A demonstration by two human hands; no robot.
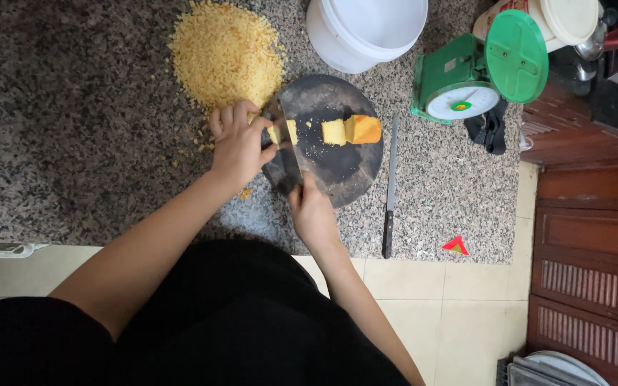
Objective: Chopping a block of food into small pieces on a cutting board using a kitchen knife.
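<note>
A round dark cutting board (pixel 345 168) lies on the speckled granite counter (pixel 80 143). My left hand (pixel 236 143) presses on a pale yellow strip of food (pixel 285 131) at the board's left edge. My right hand (pixel 311 211) grips the handle of a broad cleaver (pixel 285 146), whose blade stands across that strip right beside my left fingers. Two more yellow-orange chunks (pixel 352 130) rest on the board to the right. A heap of finely diced yellow bits (pixel 227 53) sits on the counter just above my left hand.
A long thin knife (pixel 390 189) lies to the right of the board. A white bucket (pixel 365 28) stands behind it, and a green kitchen scale (pixel 477 75) at the right. A small red triangle (pixel 456 246) sits near the counter's front edge. Brown cabinets (pixel 588 236) stand at right.
</note>
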